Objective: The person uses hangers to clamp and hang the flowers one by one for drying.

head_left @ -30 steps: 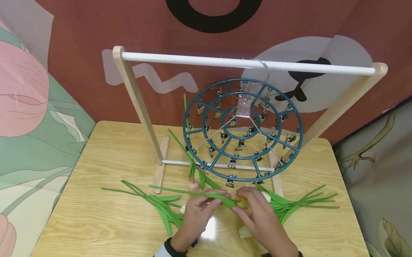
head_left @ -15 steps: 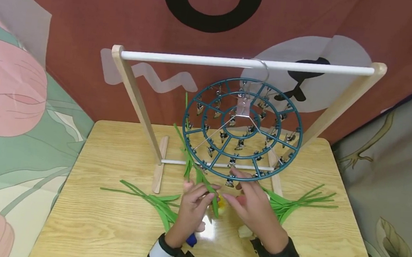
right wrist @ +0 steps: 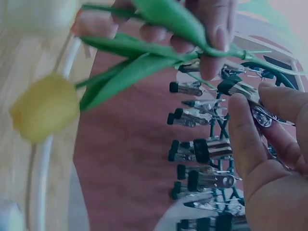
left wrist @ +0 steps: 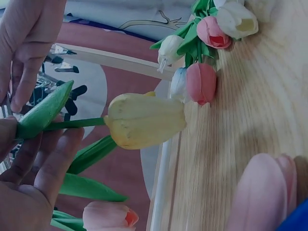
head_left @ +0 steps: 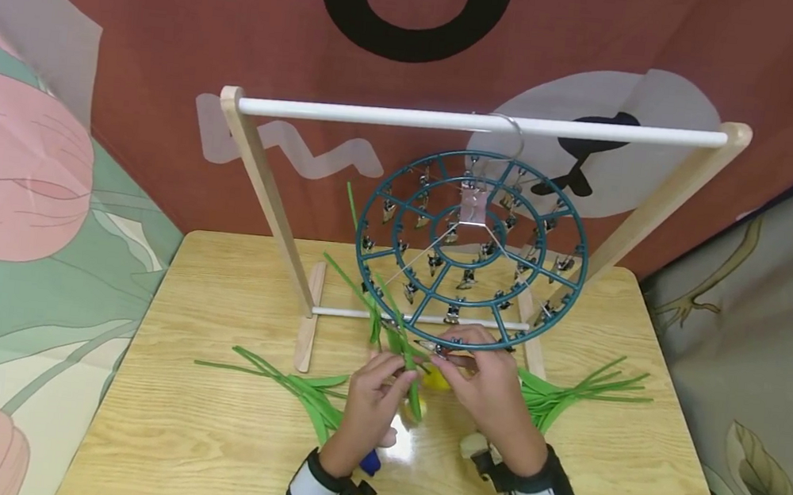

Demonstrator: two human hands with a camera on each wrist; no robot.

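My left hand (head_left: 373, 397) pinches the green stem and leaf of a pale yellow artificial tulip (left wrist: 147, 120), its blossom hanging downward. My right hand (head_left: 494, 388) grips a metal clip (right wrist: 240, 89) at the near rim of the round teal clip hanger (head_left: 502, 345), thumb and fingers on its handles. Whether the clip's jaws are parted is hard to make out. Another yellow tulip (right wrist: 45, 108) hangs just beyond, mostly hidden in the left wrist view. A pink tulip (left wrist: 109, 215) hangs at the hanger's left side, near my left hand.
The hanger hooks over the white bar (head_left: 380, 117) of a wooden stand (head_left: 264, 203). Several tulips lie on the table at right, with green stems (head_left: 569, 392), and at left, with more stems (head_left: 303, 398). A blue blossom (head_left: 370, 462) lies near my left wrist.
My right hand has left the tulip's blossom and moved up to the clip at the hanger's near rim. The left hand has swung the tulip from lying sideways to blossom downward.
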